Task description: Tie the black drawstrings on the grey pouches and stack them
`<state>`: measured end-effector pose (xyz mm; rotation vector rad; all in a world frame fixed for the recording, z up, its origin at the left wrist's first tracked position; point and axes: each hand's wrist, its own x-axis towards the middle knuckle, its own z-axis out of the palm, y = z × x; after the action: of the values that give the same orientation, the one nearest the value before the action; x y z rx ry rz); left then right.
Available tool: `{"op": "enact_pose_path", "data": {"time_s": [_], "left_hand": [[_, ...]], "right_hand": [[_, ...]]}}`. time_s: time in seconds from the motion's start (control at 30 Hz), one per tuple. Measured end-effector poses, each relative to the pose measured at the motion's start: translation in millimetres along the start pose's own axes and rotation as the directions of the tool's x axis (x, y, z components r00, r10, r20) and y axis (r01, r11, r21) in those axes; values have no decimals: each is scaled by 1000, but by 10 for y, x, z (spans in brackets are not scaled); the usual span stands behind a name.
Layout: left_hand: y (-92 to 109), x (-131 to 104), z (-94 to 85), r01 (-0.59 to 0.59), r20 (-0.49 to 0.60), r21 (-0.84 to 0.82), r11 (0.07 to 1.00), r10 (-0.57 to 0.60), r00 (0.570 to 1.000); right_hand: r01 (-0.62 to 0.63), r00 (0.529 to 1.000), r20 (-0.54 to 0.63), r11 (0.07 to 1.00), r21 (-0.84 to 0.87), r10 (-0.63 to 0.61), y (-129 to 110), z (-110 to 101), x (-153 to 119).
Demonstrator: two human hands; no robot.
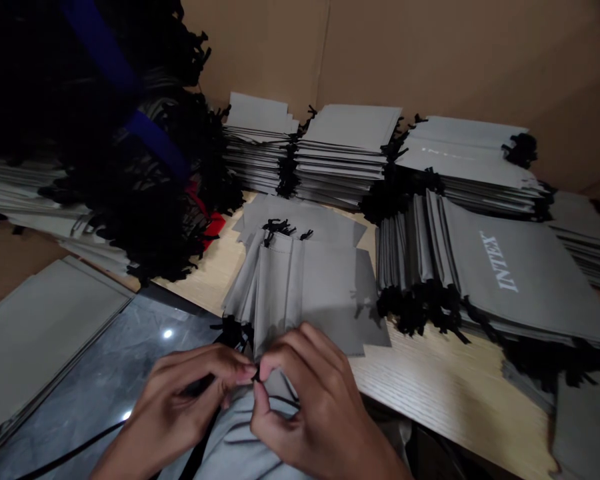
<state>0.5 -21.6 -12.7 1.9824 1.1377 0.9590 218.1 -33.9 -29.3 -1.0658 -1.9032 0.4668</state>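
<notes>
Near the lower middle of the head view, my left hand [180,393] and my right hand [315,400] meet, thumbs and forefingers pinched together on a thin black cord [256,376]. Part of that cord is hidden by my fingers. Just beyond them lies a small pile of grey fabric pouches [275,287], with black cord ends sticking out at top and bottom. Under my hands is grey cloth [245,433]; whether it is a pouch or clothing I cannot tell.
Stacks of grey pouches [343,127] line the cardboard wall [405,53]. To the right, a leaning pile has a top pouch marked INTEX [500,263]. A big heap of black cords [145,173] with blue bands rises at left. Everything rests about a pale wooden board [430,380].
</notes>
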Motion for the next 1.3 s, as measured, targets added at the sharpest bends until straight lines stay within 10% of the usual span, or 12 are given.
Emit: {"op": "enact_pose_path", "data": {"time_s": [0.47, 0.83, 1.3], "left_hand": [[-4, -25, 13, 194, 13, -122, 973, -194, 981], [-55, -34, 14, -29, 11, 30, 999, 28, 1000], [-63, -48, 16, -40, 56, 26, 999, 39, 998]], "right_hand": [[3, 998, -65, 1000, -26, -5, 1, -4, 20], [35, 999, -17, 995, -96, -36, -21, -20, 7], [41, 999, -25, 998, -47, -42, 35, 111, -25]]}}
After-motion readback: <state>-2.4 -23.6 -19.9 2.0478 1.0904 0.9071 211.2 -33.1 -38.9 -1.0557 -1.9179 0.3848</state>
